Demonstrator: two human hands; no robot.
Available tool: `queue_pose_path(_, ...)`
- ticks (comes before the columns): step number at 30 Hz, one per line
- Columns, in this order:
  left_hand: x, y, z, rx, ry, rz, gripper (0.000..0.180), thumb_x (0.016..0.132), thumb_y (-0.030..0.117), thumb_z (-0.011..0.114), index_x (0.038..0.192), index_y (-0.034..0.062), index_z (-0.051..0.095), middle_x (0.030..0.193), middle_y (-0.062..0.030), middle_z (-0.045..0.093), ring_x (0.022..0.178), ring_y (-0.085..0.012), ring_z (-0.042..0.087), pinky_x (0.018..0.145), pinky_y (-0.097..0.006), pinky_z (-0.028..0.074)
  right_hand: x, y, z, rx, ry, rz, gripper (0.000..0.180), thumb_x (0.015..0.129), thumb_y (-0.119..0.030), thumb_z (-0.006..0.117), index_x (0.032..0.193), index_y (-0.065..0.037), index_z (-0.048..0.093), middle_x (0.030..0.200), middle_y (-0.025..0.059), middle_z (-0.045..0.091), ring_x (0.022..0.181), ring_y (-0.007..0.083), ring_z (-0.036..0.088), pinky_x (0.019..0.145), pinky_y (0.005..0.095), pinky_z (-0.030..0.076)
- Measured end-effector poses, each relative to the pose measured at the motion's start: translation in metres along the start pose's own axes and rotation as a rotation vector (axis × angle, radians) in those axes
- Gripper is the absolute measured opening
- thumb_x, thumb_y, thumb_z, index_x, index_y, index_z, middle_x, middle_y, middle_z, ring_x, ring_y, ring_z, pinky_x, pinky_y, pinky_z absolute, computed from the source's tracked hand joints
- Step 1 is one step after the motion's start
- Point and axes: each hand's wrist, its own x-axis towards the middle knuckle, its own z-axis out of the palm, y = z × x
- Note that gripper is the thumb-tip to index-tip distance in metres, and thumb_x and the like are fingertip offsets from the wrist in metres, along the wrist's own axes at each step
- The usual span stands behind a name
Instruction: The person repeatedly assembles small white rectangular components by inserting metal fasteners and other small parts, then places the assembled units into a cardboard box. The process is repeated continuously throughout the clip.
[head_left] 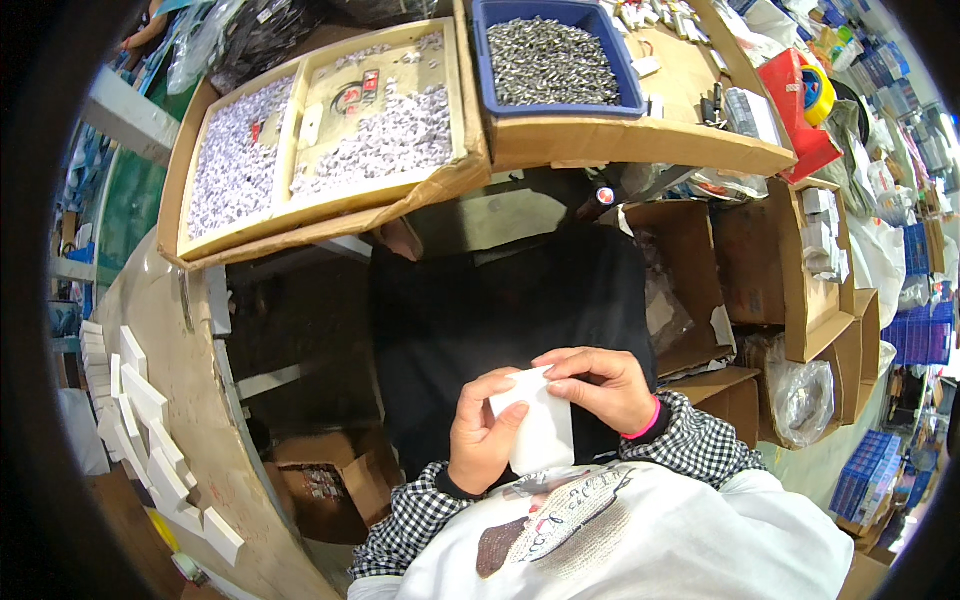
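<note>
Close to my body, over my lap, I hold a small white box [546, 432] upright. My left hand [480, 432] is closed round its left side, with the thumb lying across the front face. My right hand [608, 392] pinches the box's top edge between thumb and fingers. The top end is partly covered by my fingertips, so I cannot tell whether its flap is folded in. What is inside the box does not show.
Small white boxes [168, 478] lie on the left table [262, 520]. Ahead stand a divided tray [285, 150] of small white pieces and a blue bin [630, 95] of small metal parts. Cardboard boxes [690, 235] stand at right, and an open carton [370, 490] at lower left.
</note>
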Motion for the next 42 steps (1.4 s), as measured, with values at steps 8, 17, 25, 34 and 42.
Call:
queue_pose_path(8,0.011,0.013,-0.001,0.163,0.069,-0.089,0.018,0.087,-0.003,0.056,0.103,0.0019,0.051,0.107,-0.0157,0.06,0.094,-0.0184,0.058,0.083,-0.03,0.047,0.017,-0.022,0.007,0.309,-0.02,0.29,0.014,0.087,-0.008,0.062,0.099,-0.002,0.065,0.105,0.009,0.061,0.101,0.016,0.057,0.088,0.0276,0.045)
queue_pose_path(17,0.01,0.012,0.004,0.224,0.092,-0.079,0.016,0.084,-0.002,0.061,0.099,0.0002,0.057,0.102,-0.0106,0.06,0.097,-0.0185,0.055,0.09,-0.03,0.042,0.037,-0.124,-0.2,-0.578,1.085,-0.668,0.019,0.091,-0.014,0.056,0.101,0.002,0.061,0.089,0.0004,0.061,0.071,0.0056,0.05,0.064,0.0205,0.042)
queue_pose_path(25,0.014,0.012,0.012,0.156,0.083,-0.07,0.015,0.085,-0.002,0.06,0.1,0.0001,0.057,0.102,-0.0097,0.061,0.096,-0.0177,0.055,0.09,-0.03,0.041,0.046,-0.163,-0.3,-0.396,1.07,0.021,0.045,0.086,-0.039,0.056,0.113,-0.004,0.063,0.106,0.0073,0.061,0.093,0.015,0.054,0.081,0.0272,0.04)
queue_pose_path(34,0.011,0.009,0.006,0.185,0.185,-0.048,0.016,0.087,0.001,0.06,0.102,0.0003,0.056,0.101,-0.0093,0.061,0.094,-0.0172,0.055,0.089,-0.03,0.042,0.051,-0.173,-0.28,-0.135,0.975,-0.237,0.034,0.084,-0.029,0.064,0.107,-0.003,0.063,0.101,0.0019,0.06,0.095,0.011,0.049,0.085,0.0305,0.035)
queue_pose_path(42,0.022,0.009,-0.014,0.358,0.354,0.128,0.017,0.088,0.004,0.061,0.103,-0.0011,0.056,0.098,-0.0101,0.06,0.09,-0.0179,0.055,0.085,-0.031,0.044,0.039,-0.17,-0.269,-0.138,1.085,-0.252,0.02,0.086,-0.031,0.066,0.085,-0.011,0.068,0.076,-0.0072,0.055,0.068,0.0029,0.043,0.058,0.0194,0.032)
